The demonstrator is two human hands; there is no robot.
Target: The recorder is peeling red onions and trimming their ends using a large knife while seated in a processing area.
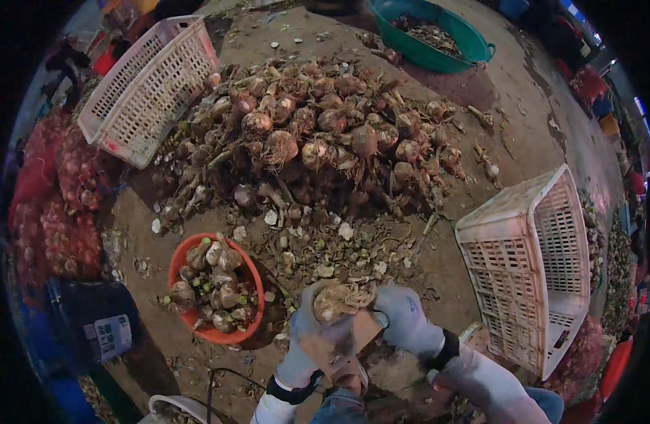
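Observation:
My left hand (304,331), in a pale glove, grips a garlic bulb (329,305) whose roots (361,297) point right. A tan, stained pad (333,342) lies across that palm; its material is unclear. Close against the roots, my gloved right hand (410,320) is curled around a small blade-like tool (381,319), mostly hidden by the fingers. Left of my hands stands an orange bowl (259,297) holding several garlic bulbs with cut stems (221,286). A large heap of untrimmed garlic (325,127) spreads over the ground ahead.
One white plastic crate (150,90) tilts against the heap's left side; another crate (508,265) lies on its side at right. Beyond is a green tub (436,58) with scraps. Red mesh sacks (65,206) and a dark blue container (92,312) flank the left. Trimmings (330,249) litter the ground.

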